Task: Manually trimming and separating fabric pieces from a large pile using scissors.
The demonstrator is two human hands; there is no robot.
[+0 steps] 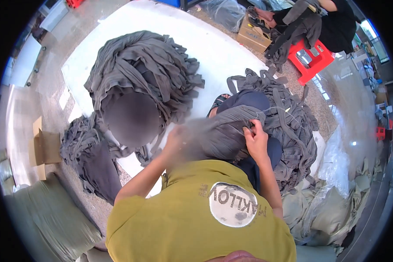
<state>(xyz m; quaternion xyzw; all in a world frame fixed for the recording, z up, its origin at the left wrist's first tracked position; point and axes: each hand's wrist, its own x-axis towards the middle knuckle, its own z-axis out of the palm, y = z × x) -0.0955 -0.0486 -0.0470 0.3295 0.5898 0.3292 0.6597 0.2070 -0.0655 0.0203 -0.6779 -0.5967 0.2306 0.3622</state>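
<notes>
A dark grey piece of cloth [225,133], perhaps a garment, lies bunched across my lap. My right hand [256,139] pinches its right side between thumb and fingers. At its left side is my left hand [175,142], so smeared that its fingers cannot be made out. A large heap of similar grey cloth pieces [139,56] rises in front of me to the left. Another tangled pile with strap-like strips [292,126] lies just to the right of my lap.
White sheeting [222,48] covers the floor under the heaps. More grey cloth [89,157] and an open cardboard box [46,148] are at left. At back right, a person [336,26] handles grey cloth near a red stool [310,61] and a carton [253,37]. Sacks [332,209] lie lower right.
</notes>
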